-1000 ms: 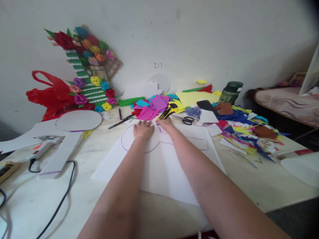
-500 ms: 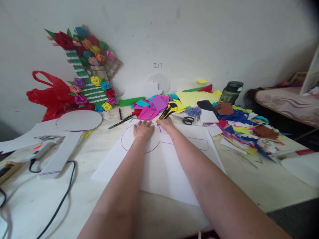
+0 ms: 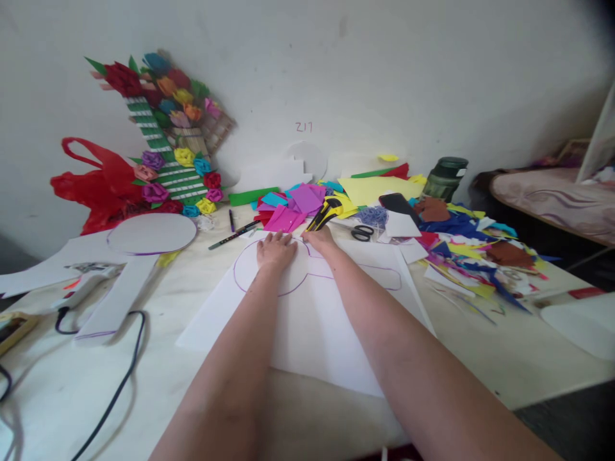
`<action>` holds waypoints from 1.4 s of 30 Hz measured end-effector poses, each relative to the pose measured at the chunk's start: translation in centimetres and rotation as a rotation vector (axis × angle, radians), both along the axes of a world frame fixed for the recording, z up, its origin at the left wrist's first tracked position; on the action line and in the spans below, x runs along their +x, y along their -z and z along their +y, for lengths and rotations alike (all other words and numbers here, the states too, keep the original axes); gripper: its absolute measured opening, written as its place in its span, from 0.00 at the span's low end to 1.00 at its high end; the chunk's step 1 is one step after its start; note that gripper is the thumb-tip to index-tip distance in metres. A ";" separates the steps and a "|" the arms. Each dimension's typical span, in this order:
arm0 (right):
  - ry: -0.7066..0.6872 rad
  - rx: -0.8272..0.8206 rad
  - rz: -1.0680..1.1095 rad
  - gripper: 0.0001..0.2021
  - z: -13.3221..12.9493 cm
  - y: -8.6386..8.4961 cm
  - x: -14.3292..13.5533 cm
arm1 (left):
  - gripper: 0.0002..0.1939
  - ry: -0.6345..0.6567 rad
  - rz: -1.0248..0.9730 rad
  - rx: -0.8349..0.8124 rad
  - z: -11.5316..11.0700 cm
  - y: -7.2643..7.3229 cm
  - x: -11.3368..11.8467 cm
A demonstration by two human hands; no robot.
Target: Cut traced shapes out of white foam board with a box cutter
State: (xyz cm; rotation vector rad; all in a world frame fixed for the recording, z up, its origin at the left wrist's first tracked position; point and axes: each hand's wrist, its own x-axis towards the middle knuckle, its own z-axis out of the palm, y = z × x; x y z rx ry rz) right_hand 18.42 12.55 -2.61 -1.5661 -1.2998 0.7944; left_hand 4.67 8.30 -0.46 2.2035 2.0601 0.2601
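A white sheet (image 3: 331,346) lies on the table, with a purple outline of a circle and a long handle drawn on it. My left hand (image 3: 277,251) rests flat on the circle, fingers spread, pressing the sheet. My right hand (image 3: 320,239) is closed around a yellow and black utility knife (image 3: 327,213), at the upper right edge of the circle. The knife's tip is hidden by the hand. Just right of it lie black scissors (image 3: 362,233). A white cut-out (image 3: 151,234) with a round head and a handle lies to the left.
Colored paper pieces (image 3: 307,198) lie behind the sheet, and a scrap pile (image 3: 475,243) spreads at right near a dark green bottle (image 3: 444,178). A glue gun (image 3: 89,285) with a black cord (image 3: 127,371) is at left. Paper flowers (image 3: 177,160) lean on the wall.
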 end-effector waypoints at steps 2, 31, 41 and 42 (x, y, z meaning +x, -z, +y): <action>-0.005 0.003 0.006 0.08 -0.1 -0.1 0.0 | 0.27 -0.001 -0.002 -0.004 0.0 0.0 0.0; 0.041 -0.052 -0.161 0.09 -1.8 -1.6 -0.1 | 0.26 0.012 0.020 0.019 0.0 0.1 0.0; 0.038 -0.072 -0.193 0.08 -2.1 -1.7 -0.2 | 0.29 0.012 0.017 0.019 0.0 0.1 0.0; 0.044 -0.070 -0.183 0.08 -2.1 -1.6 -0.2 | 0.29 0.010 0.016 0.018 0.1 0.1 0.0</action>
